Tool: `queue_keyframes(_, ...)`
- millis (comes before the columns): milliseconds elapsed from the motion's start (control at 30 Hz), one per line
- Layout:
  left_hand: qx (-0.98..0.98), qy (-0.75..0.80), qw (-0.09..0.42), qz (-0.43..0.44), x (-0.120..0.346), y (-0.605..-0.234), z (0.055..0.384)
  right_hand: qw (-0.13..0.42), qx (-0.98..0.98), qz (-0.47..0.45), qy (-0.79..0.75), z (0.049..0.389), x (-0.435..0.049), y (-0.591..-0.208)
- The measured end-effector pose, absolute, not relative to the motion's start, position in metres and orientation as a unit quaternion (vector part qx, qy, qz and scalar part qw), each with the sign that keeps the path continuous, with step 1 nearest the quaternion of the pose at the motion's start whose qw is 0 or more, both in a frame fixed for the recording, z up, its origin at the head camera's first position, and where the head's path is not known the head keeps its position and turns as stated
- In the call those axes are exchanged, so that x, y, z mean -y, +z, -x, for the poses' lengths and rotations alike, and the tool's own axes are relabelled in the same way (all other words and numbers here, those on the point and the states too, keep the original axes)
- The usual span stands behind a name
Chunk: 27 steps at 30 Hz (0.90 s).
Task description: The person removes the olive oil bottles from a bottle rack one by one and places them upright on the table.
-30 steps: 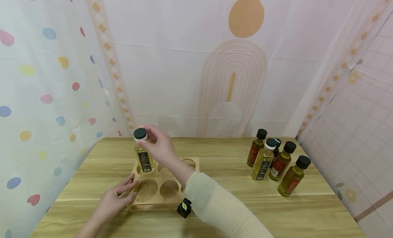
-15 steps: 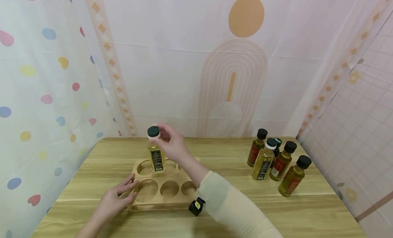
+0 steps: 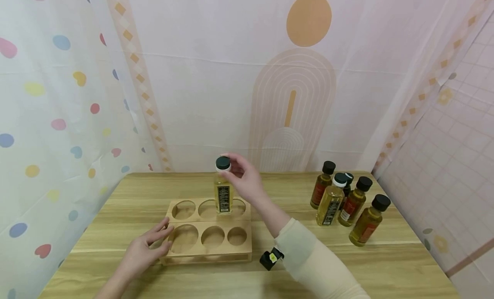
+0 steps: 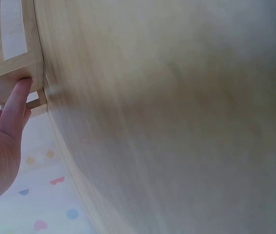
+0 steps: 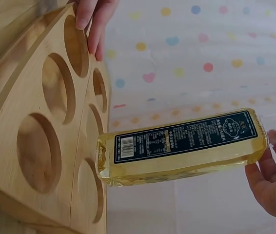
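My right hand (image 3: pixel 247 179) grips a square bottle of pale yellow oil (image 3: pixel 224 194) by its neck, just below the dark green cap. The bottle is upright above the back right part of a wooden rack (image 3: pixel 193 249) with round holes in two rows. In the right wrist view the oil bottle (image 5: pixel 182 146) shows a black label, its base close to the rack's holes. My left hand (image 3: pixel 144 249) rests against the rack's left end with fingers extended. In the left wrist view, fingers (image 4: pixel 16 105) touch the rack's wooden side panel (image 4: pixel 11 80).
Several oil bottles stand together on the right of the wooden table (image 3: pixel 293 264): a square yellow one (image 3: pixel 329 204) with a green cap, and dark-capped ones with red labels, such as the nearest bottle (image 3: pixel 368 224). A patterned curtain (image 3: pixel 216 97) hangs behind the table.
My right hand has carried the oil bottle rightward, from above the rack's back left hole to the back right part. The left hand and the rack have stayed in place.
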<state>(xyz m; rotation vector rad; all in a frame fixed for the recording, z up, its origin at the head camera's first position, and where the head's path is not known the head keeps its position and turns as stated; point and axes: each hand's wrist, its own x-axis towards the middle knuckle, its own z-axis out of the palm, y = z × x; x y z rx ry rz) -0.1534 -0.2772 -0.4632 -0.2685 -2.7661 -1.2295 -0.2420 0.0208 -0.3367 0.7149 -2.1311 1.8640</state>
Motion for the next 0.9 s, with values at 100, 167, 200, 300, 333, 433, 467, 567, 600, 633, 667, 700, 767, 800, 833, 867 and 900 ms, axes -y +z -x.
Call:
queue_keyframes(100, 0.908, -0.405, 0.055, 0.091, 0.278, -0.464, 0.154, 0.112, 0.721, -0.239, 0.641, 0.240, -0.033, -0.337)
queue_keyframes(167, 0.909, -0.404, 0.057, 0.091, 0.279, -0.464, 0.154, 0.110, 0.718, -0.235, 0.646, 0.239, -0.042, -0.338)
queue_keyframes(200, 0.909, -0.403, 0.057, 0.090, 0.279, -0.464, 0.154, 0.111, 0.717, -0.234, 0.647, 0.239, -0.046, -0.338)
queue_keyframes(300, 0.909, -0.402, 0.057, 0.090, 0.279, -0.464, 0.154, 0.112, 0.718, -0.229, 0.647, 0.237, -0.059, -0.339)
queue_keyframes(333, 0.910, -0.401, 0.057, 0.090, 0.279, -0.464, 0.154, 0.113, 0.720, -0.226, 0.647, 0.236, -0.064, -0.339)
queue_keyframes(433, 0.910, -0.402, 0.054, 0.090, 0.278, -0.465, 0.154, 0.115, 0.725, -0.221, 0.643, 0.233, -0.076, -0.339)
queue_keyframes(467, 0.910, -0.402, 0.053, 0.090, 0.278, -0.465, 0.154, 0.116, 0.727, -0.217, 0.641, 0.232, -0.080, -0.339)
queue_keyframes(567, 0.908, -0.406, 0.050, 0.092, 0.278, -0.465, 0.154, 0.119, 0.736, -0.208, 0.633, 0.230, -0.092, -0.342)
queue_keyframes(600, 0.908, -0.405, 0.052, 0.092, 0.278, -0.465, 0.154, 0.120, 0.740, -0.203, 0.630, 0.230, -0.095, -0.343)
queue_keyframes(633, 0.908, -0.404, 0.052, 0.093, 0.278, -0.465, 0.154, 0.119, 0.744, -0.197, 0.627, 0.229, -0.099, -0.344)
queue_keyframes(667, 0.909, -0.403, 0.053, 0.093, 0.278, -0.465, 0.154, 0.118, 0.747, -0.191, 0.625, 0.228, -0.103, -0.345)
queue_keyframes(700, 0.909, -0.402, 0.054, 0.093, 0.278, -0.465, 0.154, 0.116, 0.750, -0.189, 0.623, 0.228, -0.107, -0.346)
queue_keyframes(767, 0.911, -0.398, 0.057, 0.093, 0.279, -0.465, 0.154, 0.113, 0.753, -0.184, 0.621, 0.225, -0.116, -0.349)
queue_keyframes(800, 0.912, -0.396, 0.057, 0.092, 0.278, -0.465, 0.154, 0.111, 0.755, -0.182, 0.620, 0.224, -0.120, -0.350)
queue_keyframes(833, 0.912, -0.395, 0.057, 0.091, 0.278, -0.465, 0.155, 0.111, 0.757, -0.180, 0.618, 0.223, -0.124, -0.352)
queue_keyframes(867, 0.913, -0.393, 0.057, 0.090, 0.278, -0.465, 0.155, 0.112, 0.760, -0.177, 0.616, 0.222, -0.129, -0.354)
queue_keyframes(900, 0.914, -0.392, 0.057, 0.089, 0.278, -0.465, 0.155, 0.114, 0.763, -0.174, 0.612, 0.221, -0.133, -0.356)
